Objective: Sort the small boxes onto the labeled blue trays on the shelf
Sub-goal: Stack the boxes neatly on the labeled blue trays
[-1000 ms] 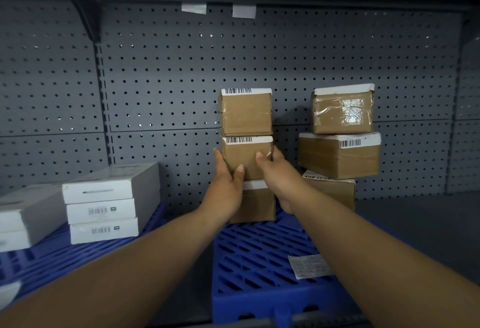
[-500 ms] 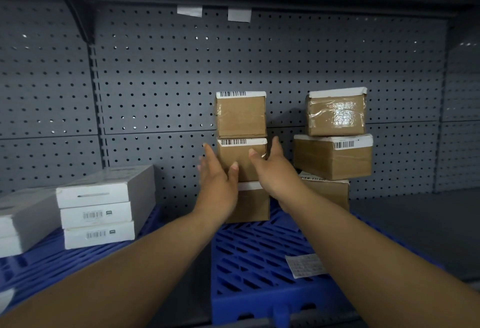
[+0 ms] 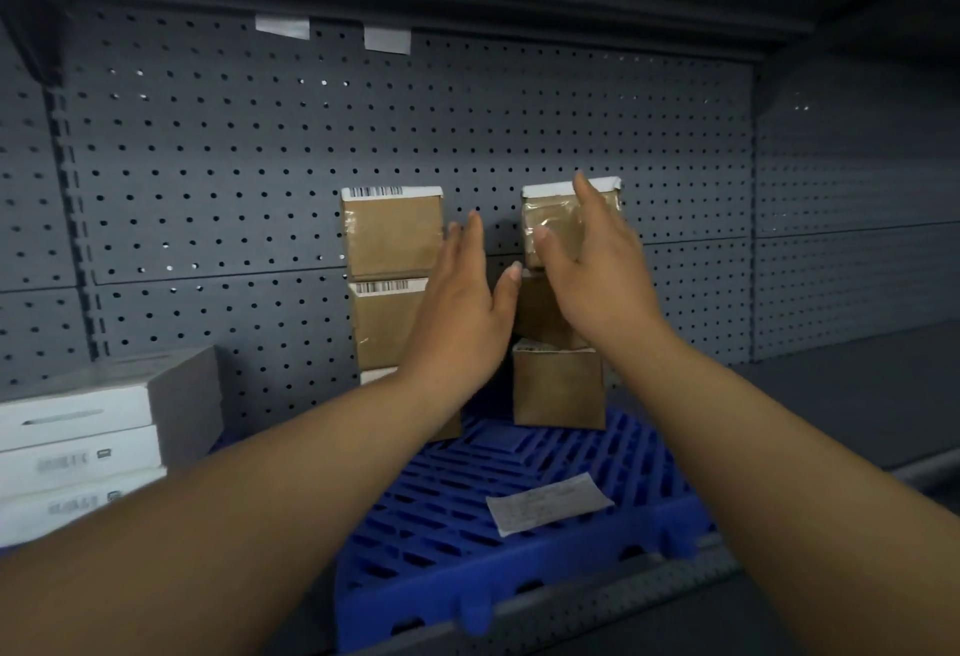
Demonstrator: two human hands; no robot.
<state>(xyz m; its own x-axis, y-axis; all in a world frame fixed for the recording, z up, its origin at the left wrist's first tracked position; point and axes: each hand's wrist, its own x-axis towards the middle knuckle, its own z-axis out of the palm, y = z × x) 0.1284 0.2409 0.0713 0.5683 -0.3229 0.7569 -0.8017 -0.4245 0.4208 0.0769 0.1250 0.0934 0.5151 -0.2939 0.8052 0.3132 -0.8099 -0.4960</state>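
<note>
Two stacks of small brown boxes stand at the back of a blue tray (image 3: 519,556) with a paper label (image 3: 548,502). The left stack's top box (image 3: 392,231) shows a barcode; a second box (image 3: 387,322) sits under it. My left hand (image 3: 465,309) is raised between the stacks, fingers apart, holding nothing. My right hand (image 3: 597,270) is spread in front of the right stack's top box (image 3: 550,226), thumb on its front and fingers near its top edge; no closed grip shows. The right stack's bottom box (image 3: 558,387) is visible, its middle box mostly hidden.
White boxes (image 3: 78,447) are stacked on another blue tray at the left. A grey pegboard wall (image 3: 234,161) backs the shelf, with two tape strips near its top. Bare grey shelf surface (image 3: 831,406) lies to the right of the tray.
Both hands let go of the left stack's middle box and moved up and right; my right hand now reaches the right stack's top box. The view came closer.
</note>
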